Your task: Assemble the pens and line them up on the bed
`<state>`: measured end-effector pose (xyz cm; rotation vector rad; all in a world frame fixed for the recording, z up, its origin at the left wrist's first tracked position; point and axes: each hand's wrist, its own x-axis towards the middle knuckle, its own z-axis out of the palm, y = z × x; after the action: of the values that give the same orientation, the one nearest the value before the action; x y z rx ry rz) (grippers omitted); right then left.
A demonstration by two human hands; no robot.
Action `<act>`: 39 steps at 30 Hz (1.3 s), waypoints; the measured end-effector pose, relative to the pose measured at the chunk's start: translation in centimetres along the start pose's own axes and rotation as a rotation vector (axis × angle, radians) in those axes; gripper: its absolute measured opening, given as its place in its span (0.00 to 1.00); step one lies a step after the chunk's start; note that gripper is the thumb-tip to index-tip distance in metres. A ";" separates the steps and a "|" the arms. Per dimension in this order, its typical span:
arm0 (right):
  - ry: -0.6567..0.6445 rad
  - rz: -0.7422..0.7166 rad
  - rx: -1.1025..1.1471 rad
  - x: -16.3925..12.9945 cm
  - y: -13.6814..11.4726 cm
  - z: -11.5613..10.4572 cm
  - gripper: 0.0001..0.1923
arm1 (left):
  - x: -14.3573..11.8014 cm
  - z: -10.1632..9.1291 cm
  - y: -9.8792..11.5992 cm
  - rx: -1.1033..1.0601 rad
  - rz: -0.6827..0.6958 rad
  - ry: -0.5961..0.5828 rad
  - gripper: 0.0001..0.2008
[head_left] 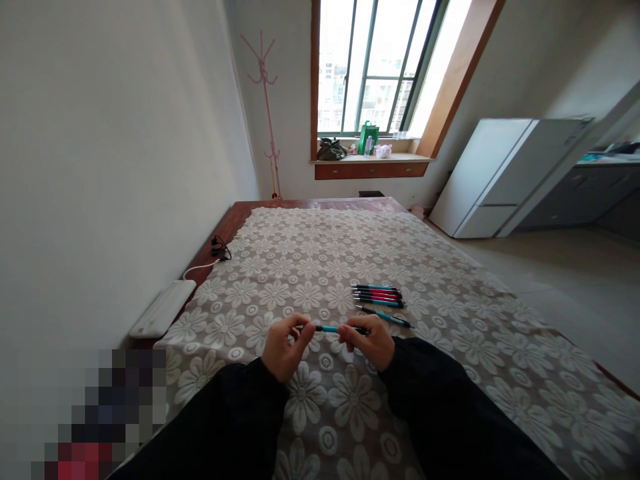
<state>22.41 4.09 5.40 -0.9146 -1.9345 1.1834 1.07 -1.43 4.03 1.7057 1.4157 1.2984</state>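
White plastic, a flat power strip, lies at the far left against the wall, its cord running back to a black plug on the bare wood beside the flowered lace cloth. Moving right, your left hand is curled, thumb and fingertips pinched narrow on the left end of a blue pen; your right hand closes on the black right end in the same way. So the pen lies level between your two hands, just above the cloth, with only a short blue stretch showing in the gap and both ends hidden inside your fingers. Whether a cap or tip sits under either grip cannot be told. The hold is on fingertips alone, so I judge a sharp pull or twist could let one end slip, and the pen, or any small part that comes loose, would drop onto the patterned lace, where it would be hard to spot. Just beyond your right hand a single blue pen lies slanted, and a little farther a tight row of pens lies side by side; a wide sweep of your right sleeve could roll them off to the right, toward the floor.
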 end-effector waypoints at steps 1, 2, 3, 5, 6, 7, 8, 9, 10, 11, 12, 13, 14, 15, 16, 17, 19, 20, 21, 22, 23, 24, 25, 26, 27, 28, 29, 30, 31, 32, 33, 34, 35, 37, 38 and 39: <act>-0.001 0.000 -0.002 0.0 0.0 0.0 0.29 | 0.0 0.0 -0.1 0.007 -0.004 -0.005 0.11; -0.002 0.000 -0.003 0.0 0.0 -0.1 0.29 | 0.0 0.1 -0.2 -0.001 0.005 -0.006 0.10; -0.001 -0.002 -0.005 0.0 0.1 -0.1 0.29 | 0.0 0.1 -0.3 -0.026 0.022 -0.002 0.08; 0.003 -0.007 -0.008 0.1 0.2 -0.1 0.29 | 0.0 0.2 -0.4 -0.100 0.054 0.015 0.12; 0.005 -0.010 -0.009 0.1 0.2 -0.1 0.29 | 0.0 0.2 -0.4 -0.126 0.055 0.022 0.15; 0.006 -0.011 -0.010 0.1 0.2 -0.1 0.29 | 0.0 0.2 -0.4 -0.135 0.040 0.027 0.15; 0.005 -0.012 -0.012 0.1 0.2 -0.1 0.29 | 0.0 0.2 -0.4 -0.128 0.015 0.026 0.13; 0.004 -0.011 -0.012 0.1 0.2 -0.1 0.29 | 0.0 0.1 -0.4 -0.109 -0.016 0.022 0.11; 0.004 -0.009 -0.013 0.1 0.2 -0.1 0.29 | 0.0 0.1 -0.4 -0.089 -0.040 0.018 0.11; 0.006 -0.007 -0.014 0.1 0.2 -0.1 0.29 | 0.0 0.1 -0.4 -0.076 -0.049 0.014 0.12; 0.011 -0.005 -0.015 0.1 0.2 -0.1 0.29 | 0.0 0.1 -0.3 -0.081 -0.037 0.012 0.11; 0.017 -0.003 -0.016 0.1 0.2 -0.2 0.29 | 0.0 0.1 -0.3 -0.098 -0.009 0.015 0.09; 0.023 -0.001 -0.017 0.1 0.2 -0.2 0.29 | 0.0 0.1 -0.3 -0.122 0.029 0.025 0.10; 0.028 0.001 -0.019 0.1 0.2 -0.2 0.29 | -0.1 0.1 -0.2 -0.144 0.059 0.038 0.14; 0.029 0.001 -0.021 0.1 0.2 -0.2 0.29 | -0.1 0.1 -0.2 -0.157 0.068 0.046 0.17; 0.027 -0.001 -0.024 0.1 0.2 -0.2 0.29 | 0.0 0.1 -0.3 -0.156 0.052 0.045 0.16; 0.020 -0.008 -0.030 0.1 0.1 -0.3 0.29 | 0.0 0.1 -0.4 -0.122 -0.023 0.013 0.14; 0.019 -0.009 -0.029 0.1 0.2 -0.3 0.29 | 0.0 0.1 -0.4 -0.109 -0.051 -0.003 0.15; 0.022 -0.007 -0.025 0.1 0.2 -0.3 0.29 | 0.0 0.1 -0.5 -0.112 -0.055 -0.008 0.16; 0.026 -0.003 -0.022 0.1 0.2 -0.3 0.29 | 0.0 0.1 -0.5 -0.129 -0.035 0.001 0.13; 0.032 0.001 -0.019 0.1 0.2 -0.3 0.29 | 0.0 0.1 -0.5 -0.155 0.000 0.019 0.11; 0.036 0.002 -0.017 0.1 0.2 -0.3 0.29 | 0.0 0.1 -0.5 -0.180 0.037 0.043 0.14; 0.038 0.001 -0.015 0.1 0.2 -0.4 0.29 | 0.0 0.1 -0.4 -0.199 0.059 0.059 0.18; 0.036 -0.002 -0.015 0.1 0.2 -0.4 0.28 | 0.0 0.1 -0.4 -0.206 0.057 0.063 0.18; 0.032 -0.005 -0.014 0.1 0.2 -0.4 0.28 | 0.0 0.1 -0.5 -0.201 0.032 0.053 0.15; 0.028 -0.006 -0.013 0.1 0.1 -0.4 0.28 | 0.0 0.1 -0.5 -0.187 -0.005 0.032 0.13; 0.025 -0.005 -0.011 0.1 0.1 -0.4 0.28 | 0.1 0.0 -0.6 -0.169 -0.041 0.016 0.16; 0.027 -0.004 -0.011 0.2 0.1 -0.4 0.28 | 0.2 0.0 -0.6 -0.152 -0.062 0.001 0.19; 0.034 -0.006 -0.014 0.2 0.1 -0.4 0.28 | 0.2 0.0 -0.6 -0.144 -0.063 0.000 0.19; 0.042 -0.008 -0.019 0.2 0.1 -0.4 0.28 | 0.2 0.0 -0.6 -0.148 -0.043 0.015 0.16; 0.049 -0.010 -0.024 0.2 0.1 -0.4 0.28 | 0.3 0.1 -0.5 -0.166 -0.013 0.043 0.12; 0.051 -0.013 -0.030 0.2 0.2 -0.4 0.29 | 0.2 0.1 -0.5 -0.194 0.018 0.073 0.10; 0.049 -0.015 -0.035 0.2 0.2 -0.4 0.29 | 0.2 0.1 -0.4 -0.226 0.039 0.089 0.11; 0.035 -0.016 -0.045 0.2 0.4 -0.4 0.30 | 0.1 0.1 -0.4 -0.273 0.031 0.084 0.16; 0.029 -0.020 -0.051 0.2 0.5 -0.3 0.31 | 0.0 0.1 -0.4 -0.283 0.004 0.058 0.16; 0.025 -0.028 -0.060 0.2 0.6 -0.3 0.31 | 0.0 0.0 -0.5 -0.286 -0.032 0.035 0.15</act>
<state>22.71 4.57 4.97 -0.9261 -1.9657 1.0989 0.92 -1.27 3.59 1.4717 1.2043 1.4425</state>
